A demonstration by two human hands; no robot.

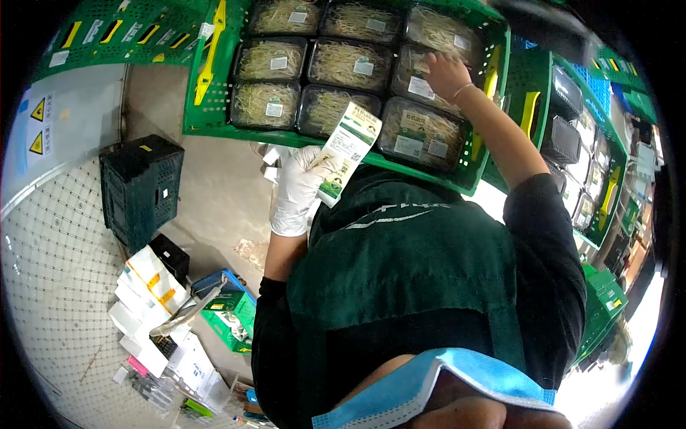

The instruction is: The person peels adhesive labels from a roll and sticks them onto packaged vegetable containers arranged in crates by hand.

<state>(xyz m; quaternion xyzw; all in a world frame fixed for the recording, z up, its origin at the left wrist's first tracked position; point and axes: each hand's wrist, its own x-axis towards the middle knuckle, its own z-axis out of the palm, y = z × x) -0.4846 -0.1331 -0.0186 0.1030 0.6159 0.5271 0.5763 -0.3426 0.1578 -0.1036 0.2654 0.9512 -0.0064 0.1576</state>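
Observation:
My left hand [304,186], in a white glove, is closed around a stack or strip of printed green-and-white labels [350,146] at the near edge of the crate. My bare right hand [449,75] lies on a clear-topped black tray of bean sprouts [411,68] in the right column, its fingers stretched over the top. A near right sprout tray [443,129] carries a large printed label and a small white sticker. Several similar trays, such as the middle one [343,61], bear only a small white sticker and stand in rows inside the green crate [336,139].
Another green crate [547,86] with packed trays stands at the right. Stacked black crates [143,186] are on the floor at the left. Below them lie white foam boxes [150,286] and a small green basket [232,314]. A blue mask [436,379] edges into view.

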